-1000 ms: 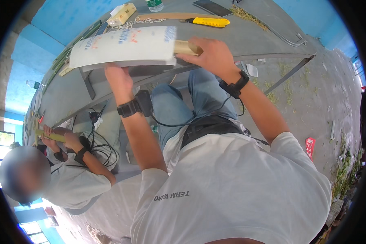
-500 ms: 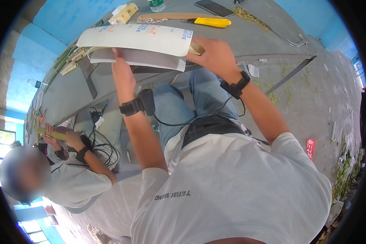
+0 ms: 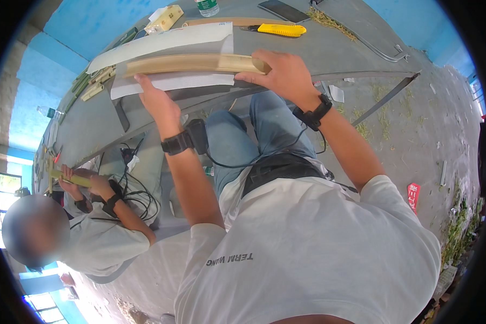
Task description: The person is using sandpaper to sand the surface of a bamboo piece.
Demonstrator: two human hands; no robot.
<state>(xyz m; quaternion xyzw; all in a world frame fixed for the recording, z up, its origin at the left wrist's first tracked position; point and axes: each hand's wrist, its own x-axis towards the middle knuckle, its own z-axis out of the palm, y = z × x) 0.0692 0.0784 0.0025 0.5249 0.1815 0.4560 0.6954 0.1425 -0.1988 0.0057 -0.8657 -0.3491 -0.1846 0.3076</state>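
In my right hand (image 3: pixel 283 73) is the right end of a long, pale split bamboo piece (image 3: pixel 189 65), hollow and curved, with thumb and fingers closed around it. The bamboo lies across a folded white paper sheet (image 3: pixel 170 85) with print on its outer side. My left hand (image 3: pixel 159 105) is at the sheet's near edge, its thumb against the paper just below the bamboo's left part. Its other fingers are hidden under the sheet, so its grip shows only in part. Behind the paper lies a yellow utility knife (image 3: pixel 281 30).
A grey table (image 3: pixel 243 11) holds a tissue pack (image 3: pixel 164 19), a bottle (image 3: pixel 207 7), a phone (image 3: pixel 284 11), a bent metal rod (image 3: pixel 370 46) and several bamboo pieces (image 3: pixel 98 81). A dark blade (image 3: pixel 121 113) lies near the table's edge. A co-worker (image 3: pixel 102 227) sits at left, holding bamboo.
The paper's upper flap has opened away from me and the sheet has shifted left, uncovering the bamboo. My left hand has moved slightly left and nearer; my right hand keeps its hold.
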